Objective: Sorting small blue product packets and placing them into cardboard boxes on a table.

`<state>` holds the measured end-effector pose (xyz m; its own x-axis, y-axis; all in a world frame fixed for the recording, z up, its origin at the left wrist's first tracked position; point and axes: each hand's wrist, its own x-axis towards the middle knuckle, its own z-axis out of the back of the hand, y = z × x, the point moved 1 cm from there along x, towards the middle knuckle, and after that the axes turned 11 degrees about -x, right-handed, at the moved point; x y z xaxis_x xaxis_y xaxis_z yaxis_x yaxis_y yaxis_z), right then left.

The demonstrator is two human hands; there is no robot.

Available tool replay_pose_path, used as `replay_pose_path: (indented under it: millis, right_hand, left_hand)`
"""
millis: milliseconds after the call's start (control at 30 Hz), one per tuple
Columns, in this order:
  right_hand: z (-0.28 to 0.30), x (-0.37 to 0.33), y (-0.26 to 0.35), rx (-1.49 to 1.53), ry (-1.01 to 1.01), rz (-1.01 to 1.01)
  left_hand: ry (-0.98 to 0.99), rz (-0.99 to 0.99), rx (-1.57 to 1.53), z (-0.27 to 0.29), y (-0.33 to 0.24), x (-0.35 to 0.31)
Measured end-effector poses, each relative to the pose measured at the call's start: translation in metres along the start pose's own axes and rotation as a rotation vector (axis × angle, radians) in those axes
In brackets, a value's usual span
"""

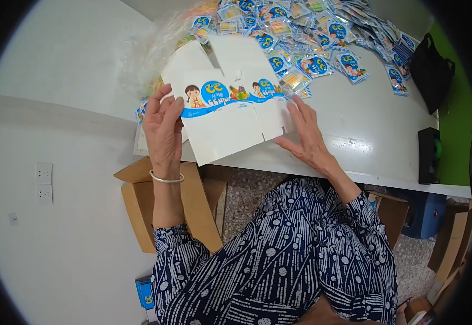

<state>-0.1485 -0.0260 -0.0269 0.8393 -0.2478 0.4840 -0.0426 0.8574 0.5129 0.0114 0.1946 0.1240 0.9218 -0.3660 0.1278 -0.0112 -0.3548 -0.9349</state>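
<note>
- The counter is white and shiny, and light gleams on its bare part near the front edge.
- A big, messy heap of small packets lies along the back of it. They are blue and white with see-through parts, and sticks in many colors show inside.
- Two loose packets lie at the heap's near edge, toward the right, apart from each other.
- A crinkly clear plastic bag sits at the back left, beside the heap.
- A black tape holder with a green roll is at the right end.
- A floppy black bag is just behind it.
</note>
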Motion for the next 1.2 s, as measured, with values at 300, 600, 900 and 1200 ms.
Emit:
replay_pose_path:
  millis: [300,600,900,1200]
  right_hand:
    - [0.02,0.016,-0.006,0.412,-0.005,-0.022]
    - [0.059,0.02,-0.008,-0.319,-0.199,0.084]
    - [0.102,0.032,-0.015,-0.61,-0.155,0.013]
    - [0.134,0.04,0.008,-0.512,-0.337,0.169]
  left_hand:
    - [0.178,-0.081,-0.125,-0.038,-0.018,0.015]
    - [0.23,-0.016,-0.106,-0.063,0.01,0.025]
    - [0.228,-0.334,0.263,-0.071,0.015,0.011]
    - [0.854,-1.242,1.19,-0.132,0.037,-0.04]
